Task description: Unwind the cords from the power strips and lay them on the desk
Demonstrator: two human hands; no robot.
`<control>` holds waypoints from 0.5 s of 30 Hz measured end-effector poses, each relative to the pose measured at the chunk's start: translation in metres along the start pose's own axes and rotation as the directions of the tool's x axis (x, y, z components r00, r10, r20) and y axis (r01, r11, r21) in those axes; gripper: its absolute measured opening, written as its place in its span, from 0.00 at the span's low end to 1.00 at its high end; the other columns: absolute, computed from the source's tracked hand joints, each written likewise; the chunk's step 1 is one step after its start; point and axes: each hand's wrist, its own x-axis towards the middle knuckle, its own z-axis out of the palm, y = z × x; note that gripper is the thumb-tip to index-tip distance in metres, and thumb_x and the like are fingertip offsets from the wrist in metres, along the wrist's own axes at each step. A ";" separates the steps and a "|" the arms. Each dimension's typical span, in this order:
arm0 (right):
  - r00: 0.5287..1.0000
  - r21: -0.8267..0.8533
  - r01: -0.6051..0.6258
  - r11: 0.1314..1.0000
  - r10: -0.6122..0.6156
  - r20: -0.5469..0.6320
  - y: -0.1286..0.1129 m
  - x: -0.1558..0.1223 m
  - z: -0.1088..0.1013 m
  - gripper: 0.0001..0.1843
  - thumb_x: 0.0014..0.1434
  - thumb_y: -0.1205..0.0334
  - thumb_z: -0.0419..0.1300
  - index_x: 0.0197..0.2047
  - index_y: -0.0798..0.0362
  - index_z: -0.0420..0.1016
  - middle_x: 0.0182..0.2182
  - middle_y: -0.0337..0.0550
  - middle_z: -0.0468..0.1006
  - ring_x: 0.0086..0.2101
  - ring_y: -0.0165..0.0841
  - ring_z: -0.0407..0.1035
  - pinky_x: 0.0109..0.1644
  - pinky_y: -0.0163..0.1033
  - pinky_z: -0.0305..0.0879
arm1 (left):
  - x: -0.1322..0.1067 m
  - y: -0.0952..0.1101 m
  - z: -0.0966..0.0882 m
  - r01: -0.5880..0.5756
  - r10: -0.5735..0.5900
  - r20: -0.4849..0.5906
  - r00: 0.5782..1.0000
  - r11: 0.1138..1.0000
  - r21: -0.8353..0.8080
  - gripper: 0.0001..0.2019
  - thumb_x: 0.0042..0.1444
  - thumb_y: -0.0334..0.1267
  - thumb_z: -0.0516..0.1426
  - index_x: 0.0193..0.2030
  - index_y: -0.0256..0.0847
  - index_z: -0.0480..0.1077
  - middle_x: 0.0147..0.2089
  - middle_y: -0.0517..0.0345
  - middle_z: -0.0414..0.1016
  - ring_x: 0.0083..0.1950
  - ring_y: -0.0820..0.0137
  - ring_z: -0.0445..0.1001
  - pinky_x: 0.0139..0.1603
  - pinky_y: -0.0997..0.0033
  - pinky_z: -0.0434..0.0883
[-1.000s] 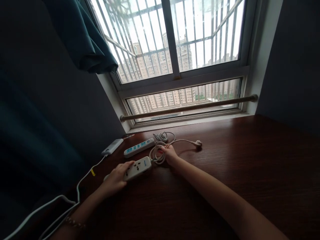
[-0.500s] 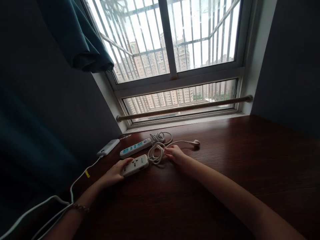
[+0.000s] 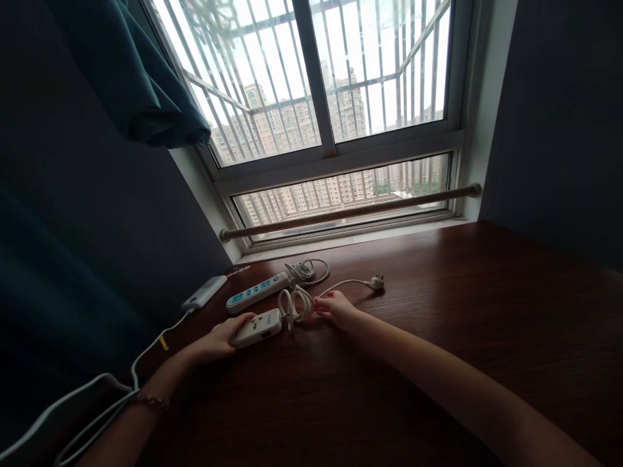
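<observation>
A short white power strip (image 3: 257,326) lies on the dark wooden tabletop (image 3: 438,337). My left hand (image 3: 219,337) is wrapped round its near end. Its white cord (image 3: 294,305) is gathered in loops just right of it, and my right hand (image 3: 335,308) pinches those loops. The cord runs on to a white plug (image 3: 376,282) lying further right. A longer power strip with blue sockets (image 3: 257,292) rests behind, with its own coiled cord (image 3: 306,271).
A white power bank (image 3: 204,292) sits by the left wall, with a white cable (image 3: 97,389) trailing off the near left edge. A window with a wooden rail (image 3: 350,211) closes the far side. A teal curtain (image 3: 131,84) hangs at upper left.
My right hand has pulled the cord loops tighter and closer to the short strip. The camera view has shifted slightly right and down.
</observation>
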 end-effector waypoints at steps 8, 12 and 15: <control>0.999 -0.301 0.018 0.953 -0.003 0.052 -0.004 -0.049 -0.015 0.04 0.60 0.70 0.51 0.40 0.62 0.60 0.27 0.46 0.71 0.26 0.29 0.67 0.30 0.32 0.61 | -0.009 0.055 0.015 0.061 -0.014 -0.171 0.985 0.961 0.268 0.40 0.49 0.38 0.51 0.66 0.39 0.34 0.68 0.49 0.32 0.68 0.54 0.33 0.62 0.41 0.41; 0.928 -0.671 0.362 0.648 -0.180 0.327 0.003 -0.100 -0.033 0.22 0.57 0.61 0.56 0.15 0.59 0.59 0.13 0.39 0.59 0.17 0.23 0.51 0.25 0.33 0.47 | -0.029 0.141 0.016 0.020 0.215 -0.590 0.778 0.931 0.366 0.34 0.54 0.35 0.47 0.66 0.36 0.36 0.68 0.46 0.36 0.67 0.51 0.32 0.63 0.40 0.35; 0.842 -0.720 0.519 0.461 -0.129 0.524 0.014 -0.140 -0.047 0.17 0.53 0.57 0.60 0.19 0.57 0.65 0.18 0.39 0.64 0.22 0.25 0.56 0.30 0.33 0.52 | -0.051 0.206 0.018 -0.248 0.481 -0.560 0.675 0.862 0.442 0.34 0.56 0.37 0.48 0.66 0.42 0.34 0.66 0.50 0.48 0.67 0.54 0.40 0.64 0.41 0.40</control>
